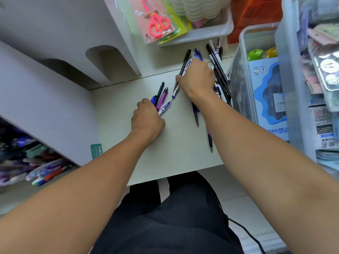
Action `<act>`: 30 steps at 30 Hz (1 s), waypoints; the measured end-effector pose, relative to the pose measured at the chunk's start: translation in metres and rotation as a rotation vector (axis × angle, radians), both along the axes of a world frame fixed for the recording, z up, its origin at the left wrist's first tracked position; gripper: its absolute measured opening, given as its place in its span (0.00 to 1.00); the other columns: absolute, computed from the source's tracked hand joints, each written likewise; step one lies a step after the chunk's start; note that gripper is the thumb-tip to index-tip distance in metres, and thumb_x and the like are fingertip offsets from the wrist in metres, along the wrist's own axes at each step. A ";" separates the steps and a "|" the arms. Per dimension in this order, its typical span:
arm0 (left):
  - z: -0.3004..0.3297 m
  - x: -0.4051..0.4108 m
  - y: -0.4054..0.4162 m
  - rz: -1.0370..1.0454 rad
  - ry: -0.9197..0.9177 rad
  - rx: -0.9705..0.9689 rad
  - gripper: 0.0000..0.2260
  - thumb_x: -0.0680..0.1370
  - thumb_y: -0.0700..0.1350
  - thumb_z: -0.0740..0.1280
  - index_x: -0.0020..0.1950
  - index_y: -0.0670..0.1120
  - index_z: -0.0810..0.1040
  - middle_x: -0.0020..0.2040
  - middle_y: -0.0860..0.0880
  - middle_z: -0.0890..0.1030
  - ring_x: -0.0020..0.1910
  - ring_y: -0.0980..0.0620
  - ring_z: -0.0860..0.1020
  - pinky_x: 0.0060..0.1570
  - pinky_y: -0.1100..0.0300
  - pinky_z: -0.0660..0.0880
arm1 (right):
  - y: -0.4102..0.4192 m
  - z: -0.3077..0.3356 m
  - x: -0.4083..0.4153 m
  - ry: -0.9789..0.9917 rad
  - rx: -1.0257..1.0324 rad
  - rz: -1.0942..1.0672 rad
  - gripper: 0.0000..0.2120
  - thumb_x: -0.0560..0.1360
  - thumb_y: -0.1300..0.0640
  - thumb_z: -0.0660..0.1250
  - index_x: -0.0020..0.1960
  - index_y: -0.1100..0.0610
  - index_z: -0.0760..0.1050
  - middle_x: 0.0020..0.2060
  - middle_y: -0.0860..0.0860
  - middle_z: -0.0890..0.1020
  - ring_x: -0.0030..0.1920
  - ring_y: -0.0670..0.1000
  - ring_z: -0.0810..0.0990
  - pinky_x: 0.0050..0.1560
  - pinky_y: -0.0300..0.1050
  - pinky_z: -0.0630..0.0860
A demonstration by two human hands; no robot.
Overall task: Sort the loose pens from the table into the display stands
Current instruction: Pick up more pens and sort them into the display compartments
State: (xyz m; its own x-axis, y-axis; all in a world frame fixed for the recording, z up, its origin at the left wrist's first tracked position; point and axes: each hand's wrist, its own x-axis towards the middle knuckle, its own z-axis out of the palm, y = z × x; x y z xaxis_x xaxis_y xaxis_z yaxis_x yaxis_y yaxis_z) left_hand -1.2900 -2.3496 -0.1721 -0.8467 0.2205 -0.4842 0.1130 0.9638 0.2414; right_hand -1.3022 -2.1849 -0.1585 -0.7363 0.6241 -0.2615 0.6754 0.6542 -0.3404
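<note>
Loose pens (219,70) heaped at the table's (183,147) far right edge, long axes running away from the body, tilted slightly left. Right hand (197,79) directly over the heap, nearer by far, fingers curled round a black-capped pen (184,64). Left hand (146,118) gripping a small bundle (162,99) mid-table. Display stands (55,92) off to the left.
</note>
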 end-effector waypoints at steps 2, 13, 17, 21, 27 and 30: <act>0.000 -0.006 -0.018 0.011 -0.002 -0.020 0.19 0.76 0.39 0.68 0.65 0.37 0.68 0.61 0.38 0.73 0.57 0.36 0.76 0.47 0.52 0.67 | -0.004 -0.003 -0.004 -0.008 -0.018 -0.024 0.14 0.76 0.53 0.70 0.57 0.60 0.75 0.55 0.58 0.82 0.55 0.60 0.81 0.45 0.46 0.71; 0.001 -0.035 -0.041 0.390 -0.309 0.338 0.06 0.74 0.43 0.64 0.49 0.43 0.72 0.45 0.42 0.77 0.36 0.43 0.76 0.37 0.53 0.77 | -0.049 -0.021 0.041 -0.009 -0.367 0.034 0.15 0.71 0.53 0.73 0.32 0.60 0.73 0.28 0.52 0.74 0.32 0.54 0.74 0.32 0.43 0.69; 0.003 -0.029 -0.017 0.310 -0.265 0.280 0.10 0.78 0.44 0.63 0.57 0.42 0.70 0.51 0.44 0.76 0.47 0.41 0.80 0.41 0.52 0.78 | -0.035 0.006 0.076 0.130 -0.304 -0.123 0.17 0.72 0.47 0.76 0.49 0.60 0.80 0.42 0.53 0.82 0.45 0.53 0.80 0.43 0.44 0.74; 0.003 -0.019 0.009 0.420 -0.162 0.235 0.27 0.78 0.57 0.67 0.68 0.39 0.68 0.66 0.41 0.75 0.63 0.40 0.76 0.49 0.56 0.69 | -0.043 0.018 0.109 -0.263 -0.276 -0.009 0.26 0.65 0.39 0.80 0.41 0.61 0.75 0.36 0.56 0.78 0.39 0.58 0.79 0.35 0.49 0.76; 0.000 -0.019 0.022 0.304 -0.099 0.118 0.42 0.68 0.64 0.76 0.70 0.39 0.66 0.68 0.42 0.73 0.67 0.42 0.74 0.57 0.54 0.73 | -0.056 -0.016 0.111 -0.213 -0.296 -0.021 0.20 0.66 0.45 0.80 0.36 0.57 0.73 0.33 0.53 0.77 0.35 0.55 0.78 0.31 0.45 0.71; -0.001 -0.023 0.024 0.273 -0.070 0.109 0.38 0.70 0.61 0.75 0.69 0.38 0.67 0.68 0.42 0.73 0.67 0.41 0.74 0.59 0.53 0.72 | -0.052 -0.020 0.101 -0.044 -0.357 -0.082 0.17 0.67 0.52 0.79 0.39 0.65 0.80 0.35 0.60 0.82 0.39 0.59 0.82 0.41 0.52 0.80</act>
